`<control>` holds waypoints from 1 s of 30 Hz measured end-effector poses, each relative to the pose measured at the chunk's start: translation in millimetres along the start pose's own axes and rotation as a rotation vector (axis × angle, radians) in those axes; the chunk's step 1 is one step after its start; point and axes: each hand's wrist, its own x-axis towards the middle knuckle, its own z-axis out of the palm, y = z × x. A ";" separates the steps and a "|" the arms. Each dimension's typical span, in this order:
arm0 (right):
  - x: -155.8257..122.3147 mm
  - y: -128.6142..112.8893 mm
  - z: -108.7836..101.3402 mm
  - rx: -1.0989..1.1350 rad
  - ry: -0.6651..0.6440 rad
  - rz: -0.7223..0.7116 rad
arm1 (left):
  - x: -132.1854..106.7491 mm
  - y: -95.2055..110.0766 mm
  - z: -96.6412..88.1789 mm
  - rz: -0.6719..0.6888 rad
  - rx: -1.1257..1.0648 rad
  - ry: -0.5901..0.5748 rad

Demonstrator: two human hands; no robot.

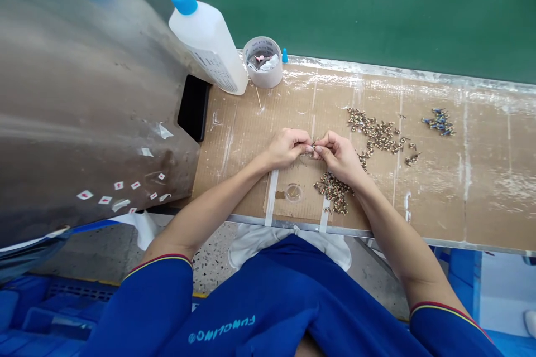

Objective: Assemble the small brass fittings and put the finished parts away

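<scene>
Small metal part (313, 145) pinched between left hand (287, 148) and right hand (339, 156) fingertips. Slipping grip could lose it among loose fittings (374, 133).

Workbench (488, 203), topped with corrugated cardboard (435, 201) streaked with white residue, a metal edge strip (293, 226) along the near side. Items lying on it: one white plastic squeeze bottle (209, 47) with blue nozzle; one tape roll (263, 62) holding white and pink scraps, a small blue cap (285, 56) just beside it; two loose spreads of small brass-coloured parts (374, 133); one cluster of blue-tipped parts (439, 122); one clear round disc (293, 192) between two white tape strips (271, 198).
</scene>
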 end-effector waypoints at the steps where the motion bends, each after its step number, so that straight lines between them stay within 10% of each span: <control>1: -0.1 0.6 -0.1 -0.017 0.001 -0.004 | -0.1 -0.1 0.2 -0.003 0.006 -0.006; 30: 2.5 -0.4 -8.7 0.151 -0.032 0.031 | -1.8 7.0 -4.5 0.022 0.006 0.037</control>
